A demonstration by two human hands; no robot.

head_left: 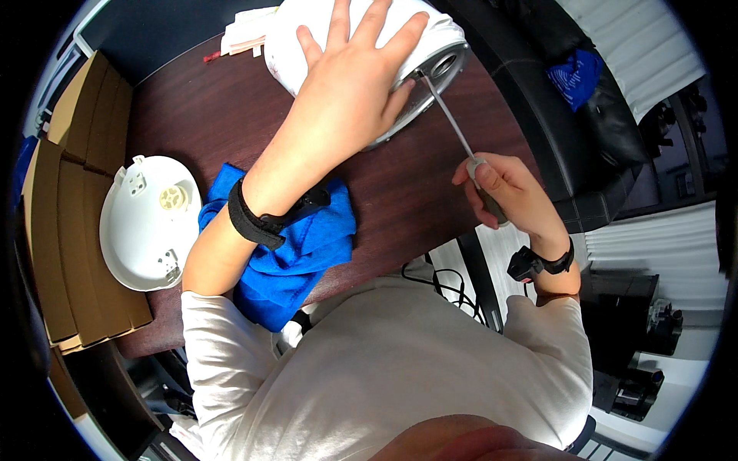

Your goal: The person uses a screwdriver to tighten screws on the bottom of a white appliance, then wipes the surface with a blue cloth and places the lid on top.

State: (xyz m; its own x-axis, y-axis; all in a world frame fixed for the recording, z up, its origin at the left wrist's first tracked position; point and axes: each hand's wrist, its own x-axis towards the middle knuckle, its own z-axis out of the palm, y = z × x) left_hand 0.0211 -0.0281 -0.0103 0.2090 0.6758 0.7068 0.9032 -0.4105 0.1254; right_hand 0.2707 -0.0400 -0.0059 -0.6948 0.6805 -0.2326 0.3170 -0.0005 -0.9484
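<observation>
A white rounded appliance (pixel 286 48) with a silver-grey end lies at the far side of the brown table, partly cut off by the upper edge. My left hand (pixel 357 73) rests on top of it with fingers spread, holding nothing. In my right hand (pixel 507 188) is a screwdriver (pixel 450 115), its grip between thumb and fingers. The long shaft points up and left, its tip at a dark recess in the appliance's grey end, beside a round opening. Whether the tip sits on a screw I cannot tell.
A white oval cover (pixel 142 238) with small fittings lies at the left, next to cardboard boxes (pixel 92 253). Below my left forearm is a crumpled blue cloth (pixel 284 269). Pale papers (pixel 247 32) lie at the back. A black sofa (pixel 565 161) stands to the right.
</observation>
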